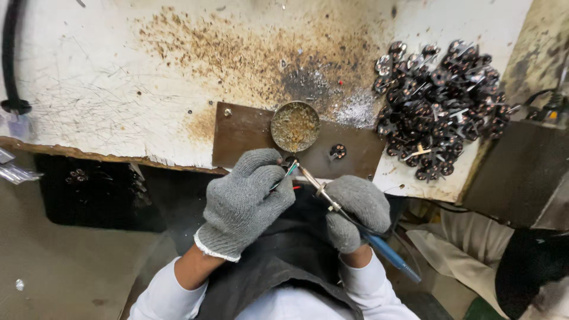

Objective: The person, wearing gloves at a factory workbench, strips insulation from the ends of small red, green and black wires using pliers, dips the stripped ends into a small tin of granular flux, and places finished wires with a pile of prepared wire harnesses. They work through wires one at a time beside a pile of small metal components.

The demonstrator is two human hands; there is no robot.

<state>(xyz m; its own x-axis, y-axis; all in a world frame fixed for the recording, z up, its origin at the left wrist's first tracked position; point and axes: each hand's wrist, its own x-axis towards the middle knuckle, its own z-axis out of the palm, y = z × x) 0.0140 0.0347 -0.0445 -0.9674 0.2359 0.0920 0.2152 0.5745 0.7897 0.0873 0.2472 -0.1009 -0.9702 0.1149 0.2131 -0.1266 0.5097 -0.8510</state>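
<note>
Both my hands wear grey knit gloves. My left hand (243, 201) pinches a small dark part with thin coloured wires (288, 170) near the bench's front edge. My right hand (357, 210) grips a soldering iron (332, 204) with a blue handle, its metal tip touching the small part. Just beyond sits a round tin of brownish flux (295, 126) on a brown plate (237, 142). One small round black part (337, 152) lies on that plate to the right.
A heap of several small black round parts with metal legs (438, 106) lies at the right of the scorched white bench (95, 83). A black cable (10, 59) runs down the far left. A dark box (521, 172) stands at the right edge.
</note>
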